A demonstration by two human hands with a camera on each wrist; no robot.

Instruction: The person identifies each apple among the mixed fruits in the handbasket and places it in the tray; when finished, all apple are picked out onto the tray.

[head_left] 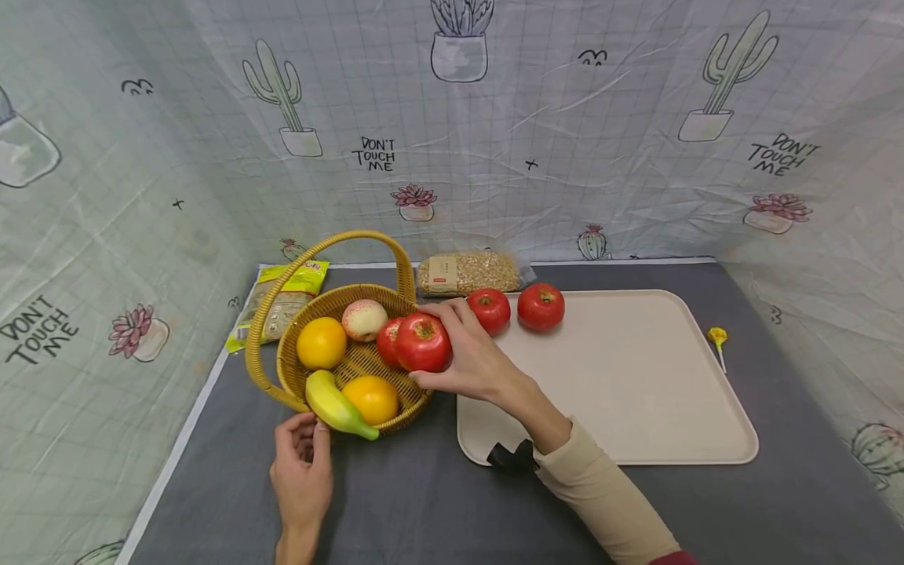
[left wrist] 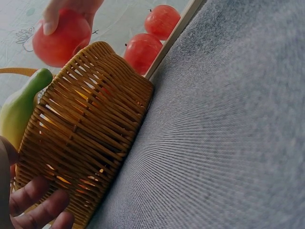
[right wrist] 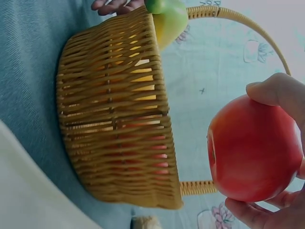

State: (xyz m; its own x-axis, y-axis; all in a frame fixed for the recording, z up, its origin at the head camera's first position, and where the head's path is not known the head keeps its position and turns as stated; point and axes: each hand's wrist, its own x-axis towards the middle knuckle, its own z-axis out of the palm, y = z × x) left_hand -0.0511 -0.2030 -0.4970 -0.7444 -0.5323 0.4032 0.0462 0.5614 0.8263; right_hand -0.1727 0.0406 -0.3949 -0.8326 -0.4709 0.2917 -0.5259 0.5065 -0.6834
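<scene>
My right hand (head_left: 472,357) grips a red apple (head_left: 424,343) over the right side of a yellow wicker basket (head_left: 288,369). In the right wrist view this apple (right wrist: 255,150) is above the rim, with thumb and fingers round it. My left hand (head_left: 304,463) pinches the basket's near-left rim by the handle's foot; its other fingers (left wrist: 40,202) curl loosely beside the woven wall. Inside the basket are a peach (head_left: 364,320), two oranges (head_left: 321,343) and another red fruit (head_left: 388,341), partly hidden by the held apple. A banana (head_left: 335,402) lies across the near rim.
Right of the basket, a beige tray (head_left: 607,384) bears two red apples (head_left: 541,307) at its far left. Behind stand a bag of grains (head_left: 473,272) and a yellow packet (head_left: 282,302). A small yellow flower-like item (head_left: 716,336) lies right of the tray.
</scene>
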